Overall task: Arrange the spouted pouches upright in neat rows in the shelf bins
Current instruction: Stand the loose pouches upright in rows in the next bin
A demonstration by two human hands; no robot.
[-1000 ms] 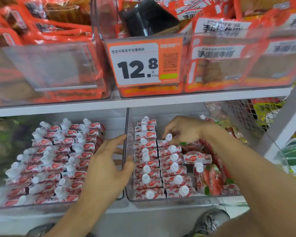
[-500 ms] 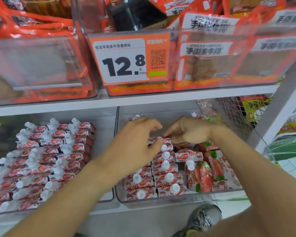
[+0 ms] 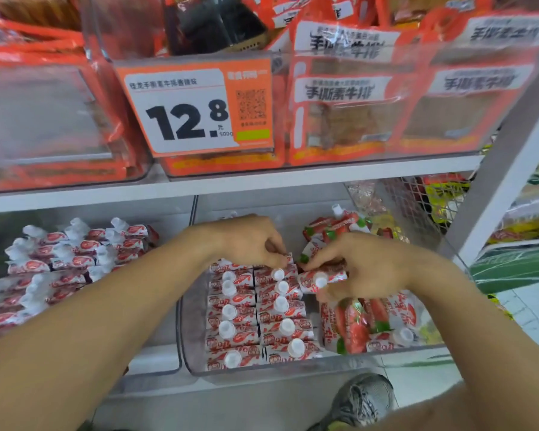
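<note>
Red-and-white spouted pouches with white caps stand in two neat rows (image 3: 255, 312) in the left part of a clear bin (image 3: 293, 367) on the lower shelf. My left hand (image 3: 252, 241) pinches the top of a pouch (image 3: 285, 259) at the back of those rows. My right hand (image 3: 364, 269) grips another pouch (image 3: 321, 278) by its top, just right of the rows. Strawberry-printed pouches (image 3: 367, 325) lie flat in a loose heap in the bin's right part, and more of them (image 3: 333, 225) lie at the back.
A second clear bin (image 3: 156, 362) to the left holds several rows of the same pouches (image 3: 69, 269). The upper shelf carries orange snack packs (image 3: 349, 107) and a 12.8 price tag (image 3: 196, 107). A wire basket (image 3: 417, 200) sits at right. A grey shoe (image 3: 364, 399) is below.
My left hand has come from the divider between the bins into the right bin and taken hold of a back pouch. My right hand has shifted right and forward, now holding a pouch.
</note>
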